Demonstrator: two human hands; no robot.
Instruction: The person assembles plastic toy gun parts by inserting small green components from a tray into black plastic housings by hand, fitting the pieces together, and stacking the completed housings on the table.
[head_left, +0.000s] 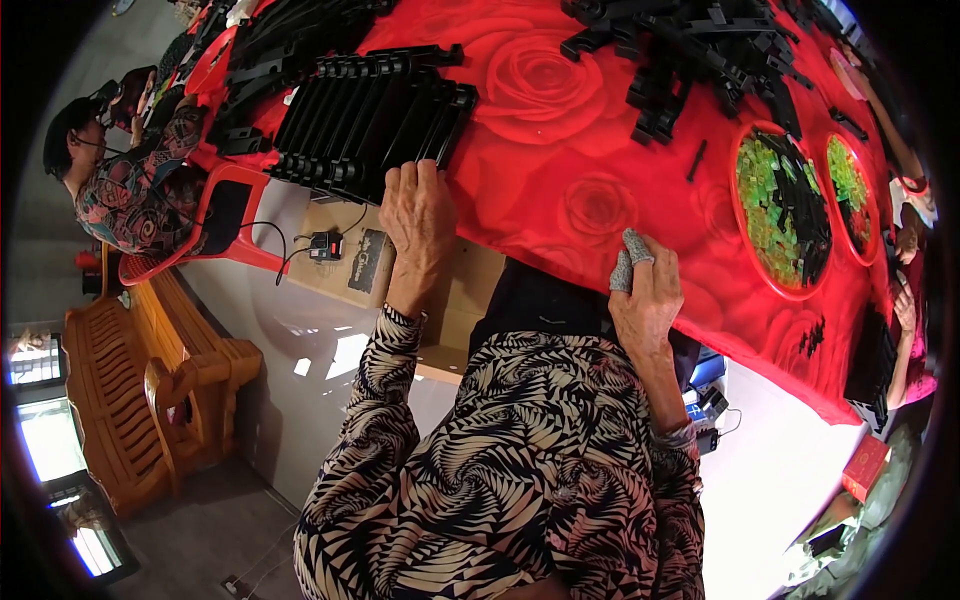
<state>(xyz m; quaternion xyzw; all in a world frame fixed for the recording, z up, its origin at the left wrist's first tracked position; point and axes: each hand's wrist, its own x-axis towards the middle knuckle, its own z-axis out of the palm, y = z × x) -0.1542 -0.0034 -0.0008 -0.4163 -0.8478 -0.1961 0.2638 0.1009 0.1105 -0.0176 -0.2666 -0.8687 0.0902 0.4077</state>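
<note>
Lower centre: torso in a black-and-cream swirl-print blouse (500, 470). Centre right: right hand (645, 295), fingers curled narrow, holding nothing visible, a grey knit cot on one raised fingertip, resting at the near edge of the red rose-print tablecloth (560, 170). Centre left: left hand (418, 212), fingers loosely spread, flat at the cloth's edge, fingertips touching a row of black plastic strips (375, 120). Below it: brown cardboard box (395, 265) bearing a dark rectangular label. Far right: two red round trays (742, 200) of green pieces. Upper right: heap of black plastic parts (700, 45). Lower right: small red carton (865, 465).
</note>
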